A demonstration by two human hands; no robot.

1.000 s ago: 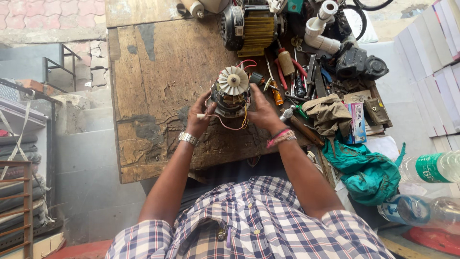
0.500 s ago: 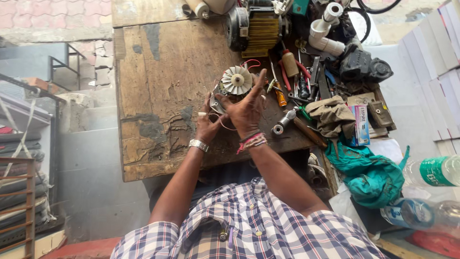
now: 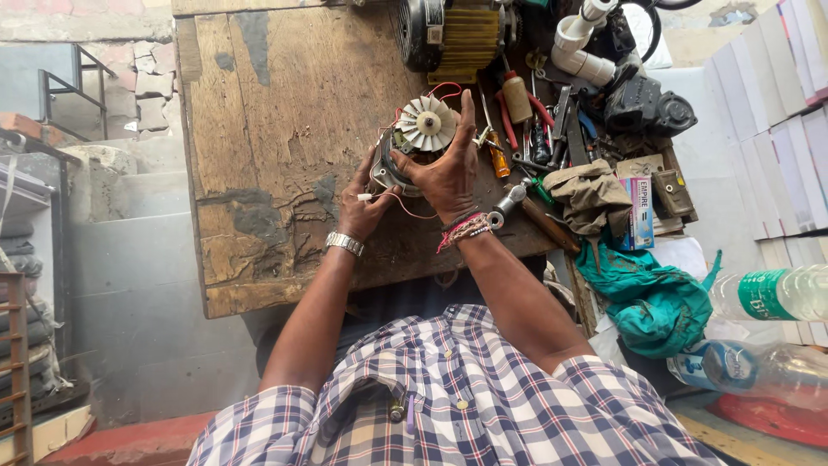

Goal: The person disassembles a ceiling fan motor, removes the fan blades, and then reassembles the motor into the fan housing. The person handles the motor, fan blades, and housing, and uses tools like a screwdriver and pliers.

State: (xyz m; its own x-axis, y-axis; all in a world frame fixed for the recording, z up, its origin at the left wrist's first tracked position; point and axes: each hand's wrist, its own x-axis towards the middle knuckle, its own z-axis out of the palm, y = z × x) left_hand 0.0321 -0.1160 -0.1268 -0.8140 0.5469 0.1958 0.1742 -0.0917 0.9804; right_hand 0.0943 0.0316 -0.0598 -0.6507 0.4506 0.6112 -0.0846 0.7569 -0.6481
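The small motor (image 3: pixel 412 145), dark metal with a pale finned fan on top and thin red wires, sits on the worn, cracked wooden bench (image 3: pixel 276 129). The left hand (image 3: pixel 364 203) cups its near side, fingers curled; the right hand (image 3: pixel 448 168) grips it, forefinger straight. Right: a flat blue-and-white carton (image 3: pixel 639 211), teal cloth (image 3: pixel 651 298); beyond, a yellow-ribbed motor (image 3: pixel 470 36).
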